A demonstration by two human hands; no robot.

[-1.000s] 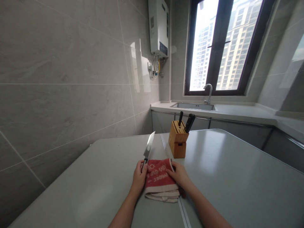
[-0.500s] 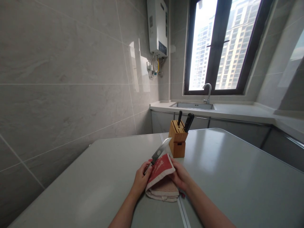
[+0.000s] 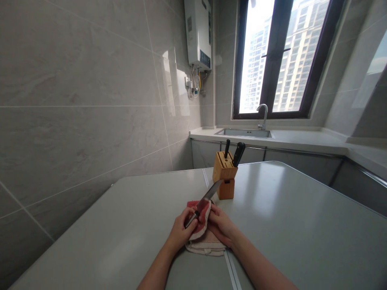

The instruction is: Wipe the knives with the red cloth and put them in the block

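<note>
Head view: the left hand (image 3: 182,230) closes around the black handle (image 3: 190,220), the safe hold on a stiff, sharp kitchen knife (image 3: 208,196), whose slick steel blade (image 3: 210,194) stands pressed against a soft red towel (image 3: 203,215) pinched by the right hand (image 3: 220,225), near the grey table's (image 3: 121,217) near edge, just short of a bamboo knife block (image 3: 224,171).

Wooden knife block (image 3: 223,171); steel sink (image 3: 243,133); window (image 3: 273,60)

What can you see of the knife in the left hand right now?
The kitchen knife has a long, pointed steel blade and a dark handle, gripped in the left hand. It is held tilted, tip pointing toward the wooden knife block. The blade's lower part rests against a folded red towel, held by the right hand.
</note>
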